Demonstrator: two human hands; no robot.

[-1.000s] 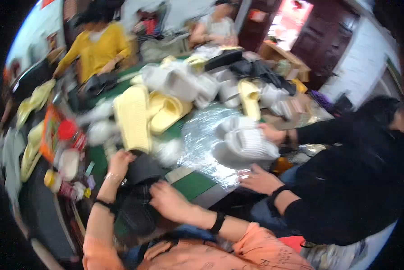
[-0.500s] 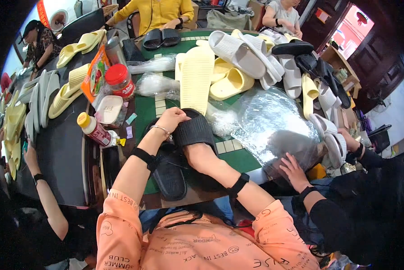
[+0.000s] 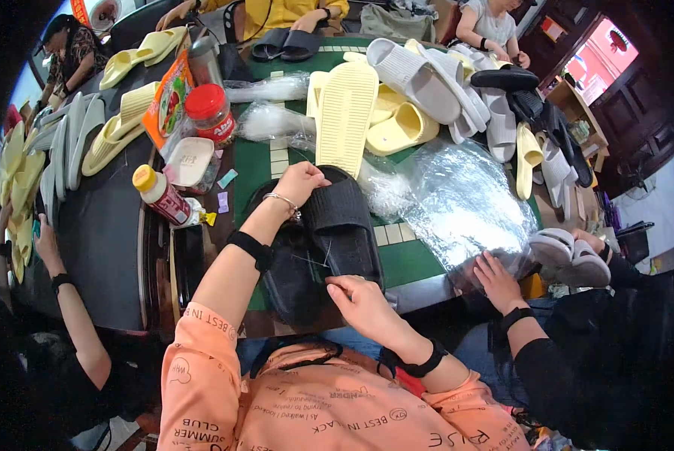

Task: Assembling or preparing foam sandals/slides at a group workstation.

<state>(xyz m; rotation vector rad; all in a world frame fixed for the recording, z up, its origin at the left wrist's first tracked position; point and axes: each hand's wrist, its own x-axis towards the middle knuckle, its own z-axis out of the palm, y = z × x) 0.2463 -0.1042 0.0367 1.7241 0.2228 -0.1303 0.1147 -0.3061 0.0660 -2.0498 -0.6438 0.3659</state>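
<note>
Black slippers (image 3: 347, 225) sit side by side at the near edge of the green tabletop (image 3: 416, 263), their straps toward the far side. Thumb and fingers of the left hand (image 3: 301, 185) are at the far end of the right slipper; whether they clamp on it I cannot tell. Near the heel, the right hand (image 3: 363, 304) has thumb and forefinger together, pinched on a thin clear strand (image 3: 327, 259) that reaches over the slippers. Just beyond stands a pale yellow slipper (image 3: 346, 113), its ribbed sole facing near. Right of it, a co-worker's hand (image 3: 496, 282) rests on a shiny clear plastic sheet (image 3: 468, 203), and grey slippers (image 3: 570, 258) are at that person's other hand. Left are a red-lidded jar (image 3: 209, 116) and a yellow-capped bottle (image 3: 161, 197); more grey slippers (image 3: 416, 83) are heaped at the far right
</note>
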